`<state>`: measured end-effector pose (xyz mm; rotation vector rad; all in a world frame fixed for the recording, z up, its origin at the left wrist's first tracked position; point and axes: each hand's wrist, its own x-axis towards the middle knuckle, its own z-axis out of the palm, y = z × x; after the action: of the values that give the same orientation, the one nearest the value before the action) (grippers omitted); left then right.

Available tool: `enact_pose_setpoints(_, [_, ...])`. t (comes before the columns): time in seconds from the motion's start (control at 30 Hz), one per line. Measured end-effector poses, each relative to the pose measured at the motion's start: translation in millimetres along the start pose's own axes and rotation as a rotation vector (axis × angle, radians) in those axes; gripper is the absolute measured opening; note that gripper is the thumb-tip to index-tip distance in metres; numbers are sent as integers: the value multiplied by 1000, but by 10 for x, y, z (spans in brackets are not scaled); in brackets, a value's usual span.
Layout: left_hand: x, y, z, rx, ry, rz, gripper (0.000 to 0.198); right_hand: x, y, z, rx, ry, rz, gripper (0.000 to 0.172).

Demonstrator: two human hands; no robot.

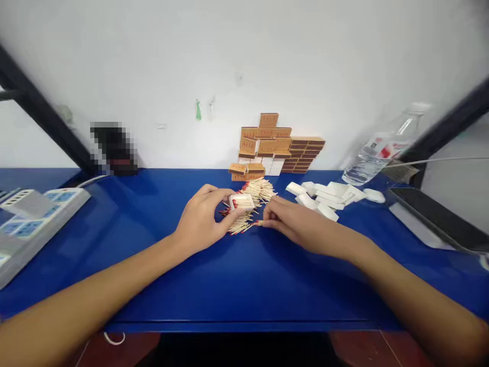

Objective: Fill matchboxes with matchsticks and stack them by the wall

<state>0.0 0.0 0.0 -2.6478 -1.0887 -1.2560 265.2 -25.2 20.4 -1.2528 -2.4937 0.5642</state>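
My left hand (pixel 202 219) pinches the small white match tray (pixel 241 202) over the loose matches (pixel 252 204) mid-table; my right hand (pixel 294 221) nips a few sticks. A nudge could scatter the heap or tip the tray.

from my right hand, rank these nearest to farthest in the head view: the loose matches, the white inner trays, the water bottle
From the right hand:
1. Loose matches, at its fingertips, just left.
2. White inner trays, piled behind it, slightly right.
3. Water bottle, far right against the wall.
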Motion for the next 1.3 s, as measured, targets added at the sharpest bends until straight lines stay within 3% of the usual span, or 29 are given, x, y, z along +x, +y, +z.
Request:
enact_pose_setpoints(0.17, [-12, 14, 29, -2, -17, 11, 32, -6, 31, -100, -45, 160, -51, 20])
enact_pose_setpoints(0.33, [-43, 93, 36, -36, -68, 79, 36, 25, -19, -32, -48, 275, -117, 14])
enact_pose_setpoints(0.83, [-79, 138, 16, -38, -78, 149, 40, 22, -83, 94, -89, 289, -160, 8])
enact_pose_setpoints(1.07, [-55, 145, 19, -45, -70, 63, 37, 27, -82, 60, -102, 314, -172, 7])
enact_pose_setpoints(1.3, [-50, 135, 18, -56, -62, 22, 37, 29, -36, 25, -33, 335, -66, 10])
